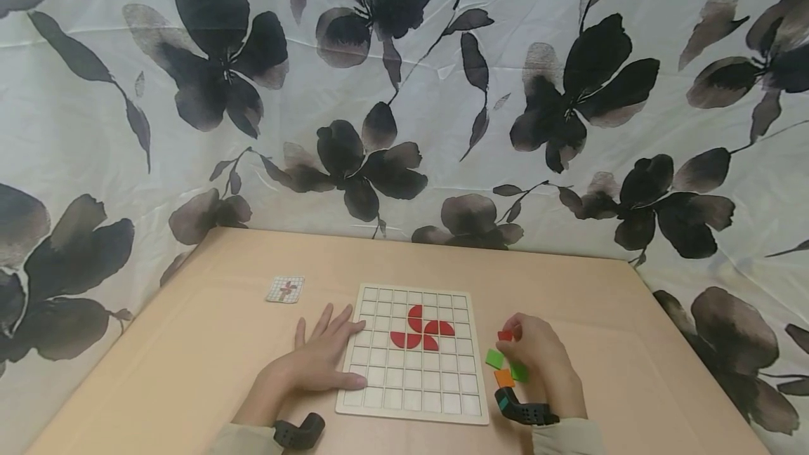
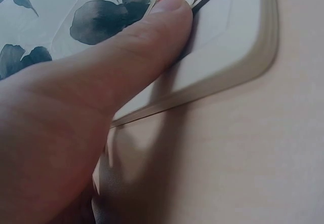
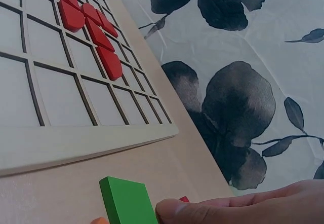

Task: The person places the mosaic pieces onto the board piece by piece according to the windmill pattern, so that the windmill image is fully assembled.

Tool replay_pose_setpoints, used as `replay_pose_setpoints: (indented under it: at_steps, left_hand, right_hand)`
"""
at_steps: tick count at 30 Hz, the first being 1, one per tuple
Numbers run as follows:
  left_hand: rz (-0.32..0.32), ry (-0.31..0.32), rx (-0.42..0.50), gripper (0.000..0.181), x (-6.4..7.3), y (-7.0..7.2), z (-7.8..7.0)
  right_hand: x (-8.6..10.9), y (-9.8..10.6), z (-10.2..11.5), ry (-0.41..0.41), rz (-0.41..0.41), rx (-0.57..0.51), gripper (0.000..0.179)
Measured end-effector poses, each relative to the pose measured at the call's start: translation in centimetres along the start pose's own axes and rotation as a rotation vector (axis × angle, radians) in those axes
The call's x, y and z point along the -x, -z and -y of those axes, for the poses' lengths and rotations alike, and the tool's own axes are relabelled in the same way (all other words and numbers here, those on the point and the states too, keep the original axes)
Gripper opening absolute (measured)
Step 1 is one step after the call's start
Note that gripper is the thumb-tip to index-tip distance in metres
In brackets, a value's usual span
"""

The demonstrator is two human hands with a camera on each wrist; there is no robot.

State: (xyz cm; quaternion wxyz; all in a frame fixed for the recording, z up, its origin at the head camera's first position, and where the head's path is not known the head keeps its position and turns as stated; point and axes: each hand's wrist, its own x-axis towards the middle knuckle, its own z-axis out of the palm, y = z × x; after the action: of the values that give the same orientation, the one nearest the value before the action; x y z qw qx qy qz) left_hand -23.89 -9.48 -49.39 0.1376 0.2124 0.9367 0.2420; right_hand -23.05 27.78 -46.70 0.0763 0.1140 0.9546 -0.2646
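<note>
A white gridded board [image 1: 379, 371] lies on the table, with several red rounded tiles [image 1: 414, 340] set in a pinwheel in its squares. My left hand [image 1: 321, 358] rests at the board's left edge, fingers spread; in the left wrist view its thumb [image 2: 152, 36] presses on the board's surface. To the right of the board, my right hand [image 1: 540, 351] pinches a small red tile [image 1: 504, 335] between thumb and fingertips. In the right wrist view that tile is mostly hidden behind the thumb, beside a green square tile [image 3: 126, 201].
Two green tiles [image 1: 494, 359] and an orange tile [image 1: 503, 378] lie by my right hand. A small pattern card [image 1: 286, 289] with a red pinwheel sits on the table [image 1: 208, 300] at the back left. A flower-printed cloth [image 1: 442, 90] hangs behind.
</note>
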Motion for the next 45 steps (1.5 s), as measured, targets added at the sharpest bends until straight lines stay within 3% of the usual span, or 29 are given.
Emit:
replay_pose_setpoints:
  at_steps: [13, 22, 34, 45]
  left_hand:
    - [-0.002, -0.007, -0.015, 0.096, 0.1, 0.1, -0.1]
    - [0.000, 0.000, -0.014, 0.096, 0.1, 0.0, 0.0]
    - [0.006, 0.007, 0.004, 0.095, 0.1, 0.2, -0.1]
    - [0.013, 0.008, 0.006, 0.096, 0.0, 0.1, 0.0]
  right_hand:
    - [0.3, -0.3, 1.8, 0.022, -0.001, -0.025, 0.034]
    - [1.5, -1.4, 5.3, 0.169, -0.007, 0.026, 0.029]
    - [2.6, -3.6, 8.5, 0.328, 0.066, 0.143, 0.029]
    - [3.0, -4.7, 9.1, 0.334, 0.073, 0.176, 0.033]
